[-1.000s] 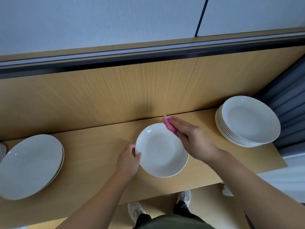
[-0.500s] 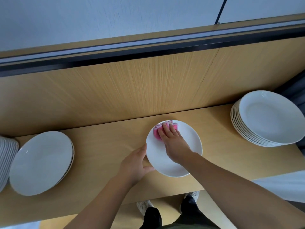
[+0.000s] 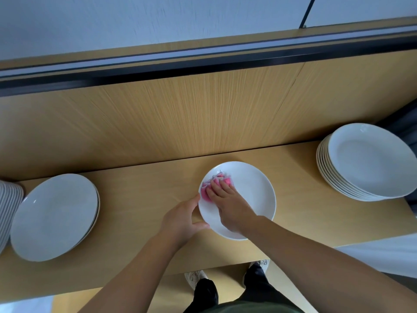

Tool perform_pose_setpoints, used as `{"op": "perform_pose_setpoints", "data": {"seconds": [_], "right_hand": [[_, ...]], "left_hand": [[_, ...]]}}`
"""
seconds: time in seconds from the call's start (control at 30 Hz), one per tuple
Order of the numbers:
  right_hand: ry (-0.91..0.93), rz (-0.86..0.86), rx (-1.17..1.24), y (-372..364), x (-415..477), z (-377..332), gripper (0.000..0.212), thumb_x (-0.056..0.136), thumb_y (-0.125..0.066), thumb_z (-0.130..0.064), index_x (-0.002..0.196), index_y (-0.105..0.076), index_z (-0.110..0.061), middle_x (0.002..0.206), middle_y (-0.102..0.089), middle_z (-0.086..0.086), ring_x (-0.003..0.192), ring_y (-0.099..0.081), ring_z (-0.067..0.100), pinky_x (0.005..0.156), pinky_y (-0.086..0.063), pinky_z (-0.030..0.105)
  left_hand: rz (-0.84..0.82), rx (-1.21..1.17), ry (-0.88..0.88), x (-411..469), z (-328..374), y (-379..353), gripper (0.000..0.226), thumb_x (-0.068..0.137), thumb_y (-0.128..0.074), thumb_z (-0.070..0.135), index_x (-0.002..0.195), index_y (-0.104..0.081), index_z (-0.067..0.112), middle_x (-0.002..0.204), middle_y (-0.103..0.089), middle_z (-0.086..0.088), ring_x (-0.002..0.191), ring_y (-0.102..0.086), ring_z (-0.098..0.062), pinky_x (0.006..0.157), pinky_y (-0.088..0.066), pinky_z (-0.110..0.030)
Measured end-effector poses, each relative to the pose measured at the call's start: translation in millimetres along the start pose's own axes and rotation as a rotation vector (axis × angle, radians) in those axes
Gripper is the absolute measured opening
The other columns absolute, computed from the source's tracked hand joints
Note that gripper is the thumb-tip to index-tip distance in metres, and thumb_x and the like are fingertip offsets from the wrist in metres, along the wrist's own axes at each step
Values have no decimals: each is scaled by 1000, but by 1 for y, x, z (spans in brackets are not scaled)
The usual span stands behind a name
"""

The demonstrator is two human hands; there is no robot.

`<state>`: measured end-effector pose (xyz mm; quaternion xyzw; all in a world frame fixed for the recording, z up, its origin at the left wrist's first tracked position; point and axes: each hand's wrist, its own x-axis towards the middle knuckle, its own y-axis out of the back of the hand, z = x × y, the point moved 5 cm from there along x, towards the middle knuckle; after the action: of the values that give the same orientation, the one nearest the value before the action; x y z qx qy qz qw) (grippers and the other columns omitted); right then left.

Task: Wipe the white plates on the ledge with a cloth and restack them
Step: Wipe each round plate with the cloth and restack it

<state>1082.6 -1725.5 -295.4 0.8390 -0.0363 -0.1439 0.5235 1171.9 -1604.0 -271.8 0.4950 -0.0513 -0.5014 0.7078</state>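
Ledge [image 3: 140, 199] bears the plate [image 3: 252, 199] I grip, tall stack [image 3: 370, 161] right of it, low stack [image 3: 54, 215] and third stack [image 3: 9, 206] left

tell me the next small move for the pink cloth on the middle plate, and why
Probably sweep the pink cloth rightward across the plate. The right hand presses it flat near the plate's far-left rim, so the right and near parts lie bare, while the left hand grips the left rim, which should steady the plate.
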Motion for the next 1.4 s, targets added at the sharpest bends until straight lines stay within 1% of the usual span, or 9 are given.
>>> {"op": "perform_pose_setpoints", "data": {"seconds": [0.2,0.4,0.6,0.83,0.93,1.0,1.1,1.2,1.4], "right_hand": [[213,-37,-82,-5,-24,-10,69,95,-54,-13,154,-17,-15,161,-18,7,150,-4,27,120,6,41],[279,-60,-62,1,-32,-11,64,96,-51,-6,153,-24,-15,159,-24,4,149,-7,22,120,8,38],[334,-185,77,5,-58,0,64,94,-47,6,151,-34,-18,157,-30,1,149,-9,15,111,18,15],[338,-371,110,28,-75,17,63,81,-39,20,130,-58,-16,137,-57,-1,135,-35,10,113,-21,24],[244,-388,120,42,-66,32,50,94,-46,-3,131,-58,-33,135,-57,-9,133,-43,12,112,-31,32],[225,-297,134,58,-54,36,46,97,-44,-13,131,-57,-41,139,-54,-14,134,-43,8,112,-32,31],[248,-62,41,83,-26,34,66,84,-46,15,135,-57,-25,142,-53,-5,134,-45,23,103,-44,37],[379,-19,-159,77,-2,26,70,73,-53,18,137,-54,-11,139,-55,8,128,-47,41,95,-48,49],[454,-50,-378,35,9,23,65,76,-77,-6,137,-55,-15,144,-50,13,137,-40,39,111,-31,53]], "left_hand": [[-3,101,-18,1,2,4,90,76,-71,56,150,-28,28,149,-40,11,134,-40,-11,103,-37,-28],[-48,249,-85,2,6,7,89,84,-57,63,154,-14,30,156,-28,9,140,-29,-11,107,-32,-29],[-56,306,-82,4,5,8,89,83,-51,69,153,-12,32,156,-23,11,141,-25,-10,105,-33,-27],[-37,306,-128,1,7,9,90,83,-52,67,154,-11,30,155,-22,10,140,-21,-9,105,-33,-27],[21,257,-195,1,5,7,90,81,-58,65,153,-23,22,156,-21,6,142,-17,-13,110,-30,-31],[135,296,-348,-1,10,6,76,81,-58,63,139,-50,15,146,-41,0,133,-31,-15,103,-43,-36],[310,310,-608,-7,17,0,46,70,-77,50,96,-74,12,108,-67,0,104,-48,-13,75,-54,-25],[296,301,-645,-9,17,-7,43,58,-89,43,88,-76,14,97,-70,7,99,-51,-8,71,-50,-18],[251,270,-662,-7,15,-21,55,78,-47,57,86,-79,13,95,-74,4,98,-68,-17,82,-56,-27]]}}
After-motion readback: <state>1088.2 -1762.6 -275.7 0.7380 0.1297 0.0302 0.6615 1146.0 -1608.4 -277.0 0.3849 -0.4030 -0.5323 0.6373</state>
